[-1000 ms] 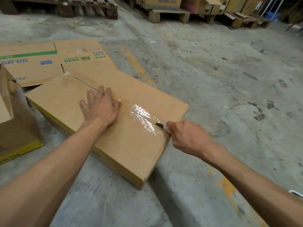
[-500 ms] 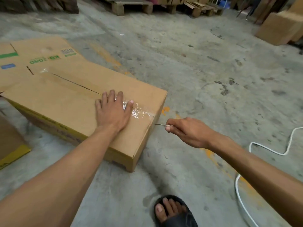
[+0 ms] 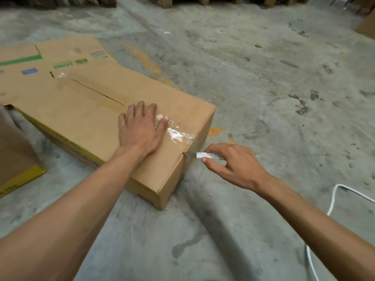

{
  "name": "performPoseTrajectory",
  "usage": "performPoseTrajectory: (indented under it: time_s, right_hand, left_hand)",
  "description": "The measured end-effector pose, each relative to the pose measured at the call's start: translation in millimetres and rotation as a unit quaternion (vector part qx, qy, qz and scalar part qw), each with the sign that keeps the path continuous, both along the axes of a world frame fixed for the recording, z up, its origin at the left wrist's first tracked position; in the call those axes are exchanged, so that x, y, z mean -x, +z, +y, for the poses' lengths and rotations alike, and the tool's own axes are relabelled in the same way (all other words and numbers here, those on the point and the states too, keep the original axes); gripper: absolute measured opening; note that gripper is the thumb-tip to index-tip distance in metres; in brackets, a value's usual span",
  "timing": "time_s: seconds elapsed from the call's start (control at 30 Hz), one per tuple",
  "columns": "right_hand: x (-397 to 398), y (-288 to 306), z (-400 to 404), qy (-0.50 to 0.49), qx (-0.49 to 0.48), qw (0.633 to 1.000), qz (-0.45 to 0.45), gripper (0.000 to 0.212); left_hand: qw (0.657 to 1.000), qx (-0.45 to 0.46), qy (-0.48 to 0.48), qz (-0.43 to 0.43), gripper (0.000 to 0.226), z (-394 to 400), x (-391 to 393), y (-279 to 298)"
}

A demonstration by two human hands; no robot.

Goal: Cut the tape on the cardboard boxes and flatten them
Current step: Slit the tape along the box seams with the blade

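- Head view, far left: a flattened box (image 3: 40,63) with green print lies on the concrete floor (image 3: 263,88); another box's corner (image 3: 18,169) shows at the left edge.
- Centre-left: the box (image 3: 81,110) stands on the floor, clear tape (image 3: 176,135) along its top seam.
- Left hand (image 3: 140,130) presses flat on the box top, fingers straight and spread, thumb on the tape.
- Right hand (image 3: 233,165) pinches a knife (image 3: 203,155) between thumb and fingers; the blade tip touches the box's near right edge, just below the tape.
- Near right: a white cable (image 3: 332,201) lies on the floor.
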State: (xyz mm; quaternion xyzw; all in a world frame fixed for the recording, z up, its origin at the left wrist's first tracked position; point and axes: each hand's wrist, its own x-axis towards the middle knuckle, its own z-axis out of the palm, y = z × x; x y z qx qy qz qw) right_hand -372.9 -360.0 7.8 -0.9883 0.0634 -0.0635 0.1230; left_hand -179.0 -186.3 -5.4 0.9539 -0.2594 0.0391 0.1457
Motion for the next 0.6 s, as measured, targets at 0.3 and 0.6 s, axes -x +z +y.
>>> performPoseTrajectory:
  time_s: [0.3, 0.6]
  right_hand:
    - [2.9, -2.6, -4.8, 0.025, -0.046, 0.999, -0.013, 0.04]
    - [6.1, -5.1, -1.8, -0.004, -0.071, 0.997, -0.037, 0.034]
  left_hand:
    - [0.999, -0.004, 0.01, 0.031, 0.062, -0.2, 3.7, 4.7]
    - [0.999, -0.019, 0.002, 0.045, 0.064, 2.8, 6.4, 6.0]
